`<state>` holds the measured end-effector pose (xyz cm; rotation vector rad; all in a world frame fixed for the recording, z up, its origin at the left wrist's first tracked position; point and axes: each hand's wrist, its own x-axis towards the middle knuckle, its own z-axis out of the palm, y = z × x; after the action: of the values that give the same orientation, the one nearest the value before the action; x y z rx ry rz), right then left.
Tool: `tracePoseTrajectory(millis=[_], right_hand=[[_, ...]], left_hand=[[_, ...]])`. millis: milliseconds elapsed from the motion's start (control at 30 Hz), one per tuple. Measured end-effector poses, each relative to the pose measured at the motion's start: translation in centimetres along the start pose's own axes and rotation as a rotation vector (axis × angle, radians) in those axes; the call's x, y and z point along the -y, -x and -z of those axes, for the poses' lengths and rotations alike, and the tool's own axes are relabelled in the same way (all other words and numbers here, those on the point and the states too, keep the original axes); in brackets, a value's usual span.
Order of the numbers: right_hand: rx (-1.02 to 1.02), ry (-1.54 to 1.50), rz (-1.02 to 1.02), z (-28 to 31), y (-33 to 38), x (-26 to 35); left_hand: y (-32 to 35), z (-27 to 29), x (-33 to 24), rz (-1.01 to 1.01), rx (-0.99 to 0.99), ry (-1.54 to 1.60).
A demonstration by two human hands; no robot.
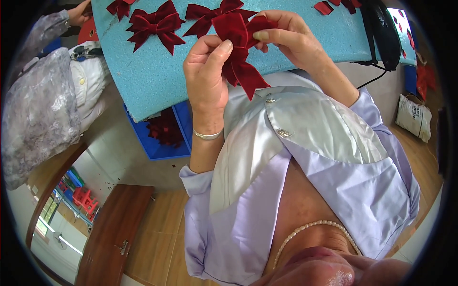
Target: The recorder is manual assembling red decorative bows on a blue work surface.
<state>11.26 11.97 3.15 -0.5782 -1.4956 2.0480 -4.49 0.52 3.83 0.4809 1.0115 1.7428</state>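
L hand [208, 78] pinches a dk red velvet bow [236, 33] on its L side, thumb on top; R hand [291, 40] pinches its R side btwn thumb & fingers. Bow's at the near edge of the lt-blue table [138, 76], lower tail past it in view. Bare tabletop L of L hand, also R of R hand. Other red bows [155, 25] lie beyond; blue bin [183, 121] below edge, L.
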Motion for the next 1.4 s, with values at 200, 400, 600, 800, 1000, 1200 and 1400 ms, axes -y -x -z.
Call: tracePoseTrajectory(millis=[200,400,600,800,1000,1200,1400], right_hand=[[-0.099,0.171,-0.004,-1.7,0.7,1.0],[0.004,0.224,-0.033,-1.8,0.3,1.3],[0.130,0.106,0.005,-0.5,-0.5,1.2],[0.061,0.247,-0.026,-2.4,-0.1,2.5],[0.077,0.049,0.090,-0.1,-1.0,1.6],[0.251,0.120,0.100,-0.3,-1.7,4.7],[0.202,0.203,0.037,-0.5,-1.4,4.4]], left_hand=[[1.2,-0.4,-0.2,-0.248,0.049,-0.267],[1.3,-0.1,-0.1,-0.151,0.009,-0.036],[0.9,-0.2,-0.6,0.047,-0.016,0.128],[0.8,-0.1,-0.7,-0.111,0.056,-0.075],[0.3,0.4,-0.7,-0.025,0.100,-0.082],[0.4,-0.5,-1.1,-0.002,0.174,-0.290],[0.8,-0.5,-0.8,0.021,0.126,-0.362]])
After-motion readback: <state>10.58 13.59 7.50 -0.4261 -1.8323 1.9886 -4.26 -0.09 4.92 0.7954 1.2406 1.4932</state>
